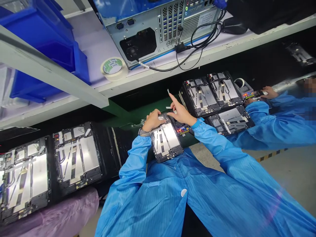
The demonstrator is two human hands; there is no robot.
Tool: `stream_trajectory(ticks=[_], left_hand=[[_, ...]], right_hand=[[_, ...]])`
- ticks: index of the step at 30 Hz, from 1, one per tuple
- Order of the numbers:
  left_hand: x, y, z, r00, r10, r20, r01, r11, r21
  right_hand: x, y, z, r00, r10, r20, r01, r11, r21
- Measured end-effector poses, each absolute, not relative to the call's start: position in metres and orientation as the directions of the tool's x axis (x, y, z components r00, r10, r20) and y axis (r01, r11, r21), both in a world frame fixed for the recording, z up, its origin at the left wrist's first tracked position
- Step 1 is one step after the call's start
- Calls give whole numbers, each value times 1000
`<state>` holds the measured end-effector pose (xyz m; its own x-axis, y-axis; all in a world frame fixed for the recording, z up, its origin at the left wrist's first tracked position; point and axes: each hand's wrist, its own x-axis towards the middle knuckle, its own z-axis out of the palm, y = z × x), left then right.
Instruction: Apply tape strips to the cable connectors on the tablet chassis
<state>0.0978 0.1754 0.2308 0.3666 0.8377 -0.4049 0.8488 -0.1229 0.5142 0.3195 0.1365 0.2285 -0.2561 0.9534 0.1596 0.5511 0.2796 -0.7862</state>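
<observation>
An opened tablet [166, 137] with silver battery plates, dark ribbon cables and black edges lies tilted in front of me, its near edge at my lap. My left hand [152, 120] is bent over its upper left corner, the thumb on the inner face and the fingers curled at the edge. Beyond the upper right corner is my right hand [182, 113], index finger stretched out and thumb apart. A small whitish strip [168, 91] appears stuck to that fingertip. Under this hand stands a small machine [183, 130] with a lit red display, partly hidden.
More opened tablets lie in stacks to the left [76, 158] and right [202, 97]. A co-worker's hands [269, 92] are at another lit machine [248, 94] on the right. A shelf edge [172, 64] runs overhead, bearing a computer case [158, 29], a tape roll [113, 68] and blue bins [49, 59].
</observation>
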Motion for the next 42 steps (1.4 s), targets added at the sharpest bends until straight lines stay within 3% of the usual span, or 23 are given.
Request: stream_trajectory(ticks=[6,15,30,33,37,42], left_hand=[[95,186,227,391,804,-448,845,-121,520],[94,185,226,402,811,-426,843,-145,518],[91,183,228,419,812,-407,835,-168,524],[90,183,233,420,799,-429,841,-166,515],[91,179,240,412,790,-454,849,-152,506],[97,180,237,398,812,-426,872,-191,451]], right_hand=[[322,149,232,-536,838,-104,461,187,-867],[304,166,222,-555,808,-200,613,234,-754],[302,162,225,-403,912,-72,755,287,-590],[316,159,215,-299,948,-113,730,150,-666],[324,138,187,-135,978,-160,510,-70,-857],[315,111,168,0,991,-137,290,-131,-948]])
